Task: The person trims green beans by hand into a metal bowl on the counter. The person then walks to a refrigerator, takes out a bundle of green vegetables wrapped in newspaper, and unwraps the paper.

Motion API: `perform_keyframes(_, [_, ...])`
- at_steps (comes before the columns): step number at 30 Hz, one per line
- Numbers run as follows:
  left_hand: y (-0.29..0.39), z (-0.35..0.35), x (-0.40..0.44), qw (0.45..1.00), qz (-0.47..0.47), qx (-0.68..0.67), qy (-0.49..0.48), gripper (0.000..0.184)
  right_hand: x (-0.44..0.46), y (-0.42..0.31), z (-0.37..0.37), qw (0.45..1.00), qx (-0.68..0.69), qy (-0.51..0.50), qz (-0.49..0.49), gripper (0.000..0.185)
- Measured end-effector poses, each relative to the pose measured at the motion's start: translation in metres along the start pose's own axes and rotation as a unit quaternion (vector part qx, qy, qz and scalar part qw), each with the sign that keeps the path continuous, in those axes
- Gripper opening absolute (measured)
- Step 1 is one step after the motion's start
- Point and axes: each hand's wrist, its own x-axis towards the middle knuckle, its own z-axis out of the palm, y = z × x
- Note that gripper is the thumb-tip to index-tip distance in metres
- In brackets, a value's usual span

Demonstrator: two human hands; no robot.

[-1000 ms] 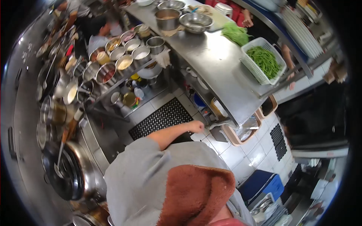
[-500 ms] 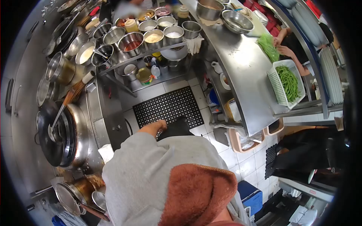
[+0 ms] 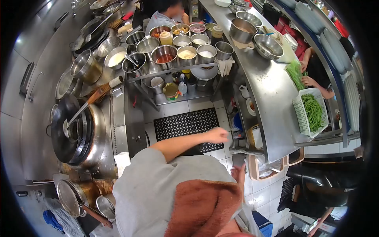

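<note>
My left hand (image 3: 216, 135) reaches across the front of my body, above the black rubber mat (image 3: 177, 122) on the floor. Its fingers are curled in, and nothing shows in them. My right hand (image 3: 238, 173) is at my right side, partly hidden by my body, with its fingers apart and nothing visible in it. Nearest to it is a beige bin (image 3: 254, 170) with a plastic liner. A reddish-brown towel (image 3: 201, 205) lies over my grey shirt (image 3: 150, 185).
Woks (image 3: 65, 126) and a stove line the left. Ahead, a steel rack holds several metal containers (image 3: 164, 55). Along the right runs a steel counter (image 3: 260, 87) with a basket of green beans (image 3: 312, 112). Another person's hands (image 3: 308, 75) hold greens there; another person (image 3: 162, 19) is behind the rack.
My left hand has swung forward and right, away from my body. My right hand has come into view. The view has shifted, showing more of the rack and the person behind it.
</note>
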Motion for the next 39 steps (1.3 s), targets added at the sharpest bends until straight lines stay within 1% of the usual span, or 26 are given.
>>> perform_keyframes(1, [0.065, -0.007, 0.009, 0.995, 0.077, -0.062, -0.033, 0.039, -0.009, -0.032, 0.031, 0.999, -0.028, -0.038, -0.020, 0.081])
perform_keyframes(2, [0.113, -0.008, 0.019, 0.983, 0.143, -0.077, -0.086, 0.040, 0.000, -0.052, 0.053, 0.994, -0.066, -0.086, -0.031, 0.080])
perform_keyframes(3, [0.146, 0.003, 0.028, 0.968, 0.204, -0.088, -0.112, 0.040, 0.008, -0.071, 0.073, 0.985, -0.104, -0.133, -0.041, 0.079])
perform_keyframes(4, [0.186, 0.005, 0.027, 0.957, 0.237, -0.088, -0.144, 0.038, 0.002, -0.097, 0.105, 0.969, -0.109, -0.209, -0.077, 0.075])
perform_keyframes(5, [0.208, 0.023, 0.032, 0.933, 0.294, -0.131, -0.160, 0.036, -0.011, -0.120, 0.136, 0.946, -0.113, -0.282, -0.112, 0.071])
perform_keyframes(6, [0.224, 0.043, 0.034, 0.905, 0.348, -0.172, -0.175, 0.034, -0.036, -0.146, 0.169, 0.925, -0.055, -0.372, -0.059, 0.066])
perform_keyframes(7, [0.240, 0.053, 0.029, 0.888, 0.376, -0.172, -0.201, 0.032, -0.065, -0.166, 0.198, 0.890, 0.002, -0.457, -0.005, 0.062])
perform_keyframes(8, [0.250, 0.062, 0.025, 0.870, 0.404, -0.169, -0.227, 0.029, -0.085, -0.175, 0.220, 0.875, -0.006, -0.484, -0.016, 0.060])
perform_keyframes(9, [0.251, 0.075, 0.020, 0.869, 0.406, -0.168, -0.228, 0.029, -0.102, -0.179, 0.235, 0.860, -0.013, -0.510, -0.024, 0.058])
perform_keyframes(11, [0.247, 0.097, 0.012, 0.853, 0.459, -0.097, -0.229, 0.025, -0.129, -0.182, 0.250, 0.865, -0.023, -0.501, -0.035, 0.057])
perform_keyframes(14, [0.239, 0.095, 0.003, 0.852, 0.463, -0.071, -0.235, 0.021, -0.140, -0.181, 0.248, 0.879, -0.031, -0.475, -0.035, 0.056])
perform_keyframes(15, [0.238, 0.096, 0.002, 0.850, 0.464, -0.071, -0.238, 0.021, -0.139, -0.181, 0.247, 0.875, -0.057, -0.479, -0.044, 0.055])
perform_keyframes(17, [0.236, 0.096, 0.002, 0.870, 0.440, -0.084, -0.206, 0.017, -0.137, -0.185, 0.247, 0.870, -0.087, -0.482, -0.054, 0.052])
perform_keyframes(18, [0.237, 0.095, 0.001, 0.869, 0.441, -0.087, -0.209, 0.017, -0.128, -0.184, 0.245, 0.872, -0.085, -0.479, -0.055, 0.052])
perform_keyframes(21, [0.239, 0.090, -0.001, 0.865, 0.442, -0.054, -0.233, 0.018, -0.110, -0.180, 0.240, 0.849, -0.093, -0.514, -0.086, 0.051])
perform_keyframes(23, [0.239, 0.091, -0.004, 0.855, 0.455, -0.076, -0.239, 0.017, -0.118, -0.179, 0.239, 0.856, -0.121, -0.485, -0.129, 0.054])
perform_keyframes(24, [0.239, 0.091, -0.004, 0.853, 0.456, -0.077, -0.240, 0.017, -0.122, -0.178, 0.241, 0.857, -0.122, -0.483, -0.130, 0.054])
perform_keyframes(27, [0.239, 0.094, -0.005, 0.853, 0.454, -0.089, -0.240, 0.017, -0.129, -0.172, 0.246, 0.871, -0.085, -0.450, -0.176, 0.058])
perform_keyframes(28, [0.239, 0.096, -0.005, 0.853, 0.455, -0.090, -0.238, 0.017, -0.128, -0.174, 0.245, 0.868, -0.105, -0.451, -0.180, 0.060])
perform_keyframes(30, [0.239, 0.098, -0.004, 0.852, 0.458, -0.091, -0.237, 0.017, -0.122, -0.176, 0.237, 0.864, -0.127, -0.451, -0.184, 0.062])
perform_keyframes(32, [0.237, 0.101, -0.001, 0.855, 0.437, -0.092, -0.264, 0.018, -0.105, -0.172, 0.225, 0.861, -0.122, -0.481, -0.109, 0.057])
perform_keyframes(36, [0.233, 0.106, 0.006, 0.868, 0.416, -0.071, -0.262, 0.019, -0.106, -0.170, 0.219, 0.876, -0.148, -0.451, -0.085, 0.050])
perform_keyframes(38, [0.233, 0.112, 0.008, 0.864, 0.429, -0.088, -0.249, 0.020, -0.127, -0.174, 0.228, 0.891, -0.103, -0.432, -0.092, 0.043])
perform_keyframes(39, [0.235, 0.109, 0.008, 0.865, 0.429, -0.087, -0.246, 0.020, -0.133, -0.176, 0.230, 0.890, -0.105, -0.434, -0.091, 0.043])
